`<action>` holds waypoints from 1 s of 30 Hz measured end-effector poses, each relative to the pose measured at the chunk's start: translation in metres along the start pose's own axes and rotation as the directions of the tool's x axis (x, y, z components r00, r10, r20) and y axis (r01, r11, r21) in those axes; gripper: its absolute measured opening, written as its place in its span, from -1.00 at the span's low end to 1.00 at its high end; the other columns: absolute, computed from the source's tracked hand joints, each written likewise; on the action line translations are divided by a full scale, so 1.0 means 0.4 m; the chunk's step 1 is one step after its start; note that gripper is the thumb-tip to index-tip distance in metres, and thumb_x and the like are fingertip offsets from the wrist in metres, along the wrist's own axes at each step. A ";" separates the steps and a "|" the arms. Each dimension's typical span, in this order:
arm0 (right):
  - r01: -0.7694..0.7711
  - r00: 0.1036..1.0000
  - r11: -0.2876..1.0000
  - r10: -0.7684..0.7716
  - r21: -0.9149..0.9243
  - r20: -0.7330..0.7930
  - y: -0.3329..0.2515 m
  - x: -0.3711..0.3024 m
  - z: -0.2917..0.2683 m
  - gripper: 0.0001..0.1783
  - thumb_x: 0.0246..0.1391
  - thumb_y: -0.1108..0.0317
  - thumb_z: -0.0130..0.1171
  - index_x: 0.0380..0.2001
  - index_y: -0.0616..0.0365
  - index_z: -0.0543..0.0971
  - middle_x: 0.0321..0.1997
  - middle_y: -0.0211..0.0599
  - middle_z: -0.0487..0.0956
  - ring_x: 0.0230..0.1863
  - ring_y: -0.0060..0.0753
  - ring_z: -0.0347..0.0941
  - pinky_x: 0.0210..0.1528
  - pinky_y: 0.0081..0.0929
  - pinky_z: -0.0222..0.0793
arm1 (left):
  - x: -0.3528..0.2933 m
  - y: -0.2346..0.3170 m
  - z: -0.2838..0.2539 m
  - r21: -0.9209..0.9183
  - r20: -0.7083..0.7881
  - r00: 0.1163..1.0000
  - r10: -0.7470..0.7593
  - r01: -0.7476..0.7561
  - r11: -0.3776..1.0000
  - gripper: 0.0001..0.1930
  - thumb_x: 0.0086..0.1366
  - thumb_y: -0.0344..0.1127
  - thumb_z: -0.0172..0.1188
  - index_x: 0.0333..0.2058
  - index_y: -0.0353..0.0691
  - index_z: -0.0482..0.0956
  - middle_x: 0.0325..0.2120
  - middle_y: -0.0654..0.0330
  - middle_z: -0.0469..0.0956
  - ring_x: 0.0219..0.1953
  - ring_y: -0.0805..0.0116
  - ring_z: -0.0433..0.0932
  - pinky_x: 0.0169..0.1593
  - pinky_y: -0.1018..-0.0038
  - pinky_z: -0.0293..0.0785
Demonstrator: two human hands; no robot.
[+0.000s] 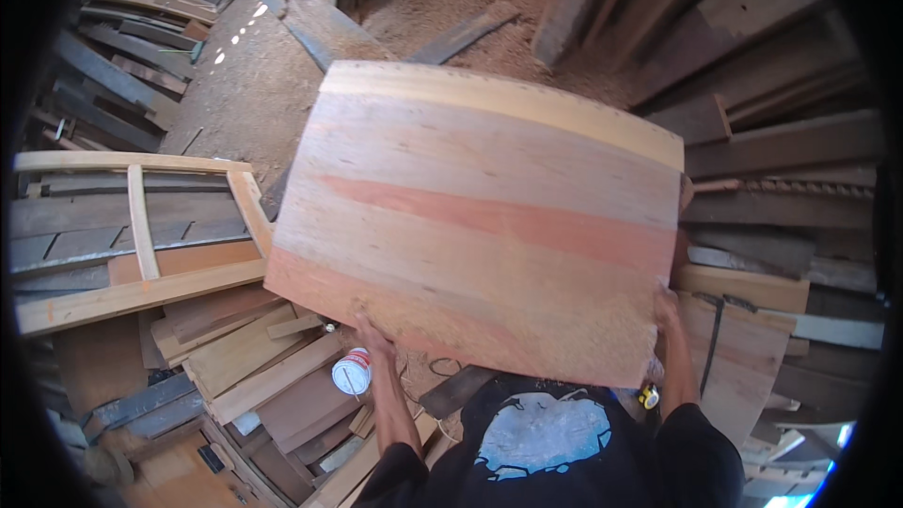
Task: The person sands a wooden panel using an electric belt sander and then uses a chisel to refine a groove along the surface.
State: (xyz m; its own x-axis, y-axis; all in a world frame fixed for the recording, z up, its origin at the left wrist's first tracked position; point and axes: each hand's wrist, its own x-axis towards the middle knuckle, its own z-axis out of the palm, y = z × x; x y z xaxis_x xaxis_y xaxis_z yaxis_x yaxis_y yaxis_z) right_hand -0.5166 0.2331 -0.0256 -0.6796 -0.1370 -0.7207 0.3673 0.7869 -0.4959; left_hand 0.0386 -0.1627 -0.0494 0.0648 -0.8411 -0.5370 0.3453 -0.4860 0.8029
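A large glued wooden panel, made of pale and reddish boards, fills the middle of the view, held up flat in front of me. My left hand grips its near left underside, fingers hidden beneath the edge. My right hand holds the near right corner of the panel, with only its back showing. Both forearms rise from the lower edge beside my dark shirt.
A pale wooden frame lies on stacked planks at the left. A small white and red can sits among offcuts below the panel. Rough boards are piled at the right, and a sawdust floor stretches behind.
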 end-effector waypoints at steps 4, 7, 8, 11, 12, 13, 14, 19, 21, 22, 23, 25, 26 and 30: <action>0.120 0.992 0.989 -0.122 0.081 0.026 -0.072 -0.085 0.051 -0.43 0.43 -0.02 -0.01 0.00 0.36 0.62 -0.18 -0.31 0.63 -0.20 -0.51 0.43 -0.13 -0.40 0.43 | 0.177 0.088 0.142 0.009 0.083 0.992 -0.091 0.091 0.996 -0.28 0.54 0.23 -0.35 0.41 -0.21 0.20 0.33 0.01 0.34 0.29 -0.04 0.41 0.33 0.05 0.39; 0.002 0.983 0.959 0.051 -0.285 0.179 -0.200 -0.168 0.059 -0.49 0.37 0.01 0.05 -0.03 0.30 0.64 -0.14 -0.15 0.68 -0.12 -0.32 0.55 -0.02 -0.32 0.46 | 0.172 0.207 0.282 0.130 0.055 0.983 -0.178 0.169 0.977 -0.17 0.48 0.32 -0.25 0.42 -0.29 0.17 0.39 -0.09 0.25 0.37 -0.08 0.32 0.40 0.04 0.25; -0.021 0.983 0.958 0.071 -0.286 0.168 -0.214 -0.182 0.045 -0.49 0.37 0.01 0.05 -0.03 0.30 0.64 -0.14 -0.15 0.68 -0.12 -0.32 0.55 -0.02 -0.32 0.46 | 0.154 0.215 0.312 0.142 0.056 0.979 -0.198 0.188 0.972 -0.17 0.48 0.32 -0.25 0.42 -0.29 0.17 0.39 -0.09 0.25 0.37 -0.08 0.32 0.40 0.04 0.25; 0.422 0.905 0.842 -0.375 -0.335 0.199 -0.185 -0.211 0.016 -0.50 0.33 0.02 0.07 -0.04 0.31 0.62 -0.09 0.03 0.69 0.00 -0.05 0.61 0.08 -0.22 0.45 | 0.120 0.172 0.348 0.982 -0.040 0.989 0.141 0.013 0.189 -0.17 0.46 0.23 -0.12 0.39 -0.42 0.18 0.38 -0.25 0.23 0.38 -0.10 0.29 0.40 0.04 0.24; 0.430 0.902 0.862 -0.402 -0.269 0.154 -0.193 -0.216 0.018 -0.49 0.32 0.02 0.07 -0.04 0.33 0.61 -0.07 0.09 0.68 0.04 0.03 0.60 0.10 -0.20 0.44 | 0.111 0.116 0.338 0.986 0.128 0.903 0.410 -0.070 -0.153 -0.19 0.44 0.16 -0.05 0.37 -0.48 0.18 0.37 -0.33 0.20 0.40 -0.16 0.25 0.41 0.01 0.21; 0.434 0.901 0.877 -0.422 -0.204 0.104 -0.198 -0.220 0.020 -0.48 0.31 0.02 0.07 -0.05 0.34 0.61 -0.05 0.15 0.66 0.08 0.10 0.59 0.12 -0.17 0.43 | 0.098 0.056 0.337 0.873 0.356 0.739 0.572 -0.044 -0.486 -0.20 0.42 0.09 0.01 0.35 -0.54 0.19 0.37 -0.40 0.17 0.41 -0.22 0.21 0.42 -0.01 0.18; 0.436 0.900 0.878 -0.424 -0.196 0.100 -0.200 -0.234 0.023 -0.48 0.31 0.02 0.07 -0.05 0.34 0.61 -0.05 0.15 0.66 0.08 0.10 0.59 0.12 -0.17 0.43 | 0.066 -0.004 0.356 0.829 0.460 0.761 0.458 -0.184 -0.528 -0.22 0.41 0.03 0.04 0.35 -0.55 0.20 0.37 -0.42 0.14 0.42 -0.28 0.17 0.44 -0.03 0.11; 0.352 0.926 0.870 -0.377 -0.345 -0.007 -0.069 -0.250 0.025 -0.50 0.31 0.01 0.06 -0.01 0.26 0.61 -0.03 0.10 0.65 0.07 0.04 0.58 0.14 -0.19 0.42 | -0.468 -0.339 0.609 0.331 0.933 0.317 -0.168 -0.942 0.061 -0.23 0.31 -0.07 0.19 0.34 -0.50 0.21 0.38 -0.35 0.14 0.46 -0.29 0.06 0.51 -0.06 -0.10; 0.368 0.923 0.852 -0.384 -0.373 0.032 -0.060 -0.262 0.055 -0.50 0.31 0.01 0.06 -0.02 0.26 0.61 -0.03 0.10 0.65 0.06 0.05 0.58 0.14 -0.19 0.42 | -0.601 -0.429 0.632 0.068 0.960 0.030 -0.278 -0.989 0.130 -0.23 0.35 0.00 0.10 0.37 -0.43 0.19 0.39 -0.33 0.14 0.48 -0.27 0.03 0.52 -0.04 -0.15; 0.375 0.921 0.834 -0.386 -0.405 0.059 -0.065 -0.265 0.069 -0.51 0.31 0.02 0.06 -0.02 0.26 0.61 -0.03 0.11 0.65 0.05 0.06 0.58 0.14 -0.18 0.42 | -0.617 -0.494 0.613 -0.036 0.958 -0.059 -0.282 -0.996 0.087 -0.23 0.36 0.02 0.06 0.39 -0.35 0.19 0.40 -0.31 0.15 0.48 -0.26 0.03 0.53 -0.02 -0.15; 0.374 0.921 0.832 -0.387 -0.410 0.055 -0.057 -0.265 0.067 -0.51 0.31 0.02 0.06 -0.02 0.26 0.61 -0.03 0.11 0.65 0.05 0.06 0.58 0.14 -0.18 0.42 | -0.606 -0.515 0.611 -0.038 0.959 -0.062 -0.277 -0.995 0.092 -0.23 0.36 0.02 0.06 0.39 -0.35 0.19 0.40 -0.31 0.15 0.48 -0.26 0.03 0.53 -0.02 -0.15; 0.410 0.912 0.832 -0.385 -0.374 0.141 -0.039 -0.268 0.057 -0.51 0.30 0.03 0.07 -0.03 0.27 0.61 -0.03 0.12 0.65 0.06 0.09 0.58 0.13 -0.16 0.43 | -0.552 -0.506 0.613 -0.020 0.964 0.011 -0.265 -0.993 -0.115 -0.26 0.38 0.06 -0.01 0.46 -0.08 0.14 0.42 -0.24 0.14 0.48 -0.23 0.06 0.52 0.01 -0.07; 0.398 0.917 0.835 -0.377 -0.379 0.133 -0.013 -0.264 0.031 -0.51 0.30 0.03 0.07 -0.03 0.27 0.61 -0.03 0.12 0.65 0.06 0.09 0.58 0.13 -0.16 0.43 | -0.540 -0.406 0.671 0.277 0.815 0.249 -0.523 -0.960 -0.025 -0.27 0.40 0.09 -0.04 0.48 0.01 0.10 0.45 -0.20 0.09 0.47 -0.21 0.08 0.50 0.03 -0.02; 0.404 0.914 0.811 -0.383 -0.423 0.137 0.027 -0.234 -0.016 -0.50 0.29 0.03 0.09 0.00 0.28 0.61 -0.01 0.17 0.65 0.08 0.10 0.59 0.14 -0.13 0.43 | -0.249 -0.153 0.533 0.718 0.618 0.750 -0.234 -0.660 -0.220 -0.26 0.43 0.16 -0.09 0.50 0.15 0.01 0.43 -0.19 0.15 0.35 -0.26 0.32 0.39 0.01 0.25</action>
State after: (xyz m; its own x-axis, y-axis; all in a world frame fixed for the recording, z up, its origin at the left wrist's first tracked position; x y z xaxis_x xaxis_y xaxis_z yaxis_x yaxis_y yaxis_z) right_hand -0.4529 0.2584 0.0397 -0.6744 -0.5090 -0.5349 -0.2453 0.8377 -0.4880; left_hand -0.1885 -0.0998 0.0101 -0.6109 -0.6642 -0.4308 -0.7911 0.4919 0.3635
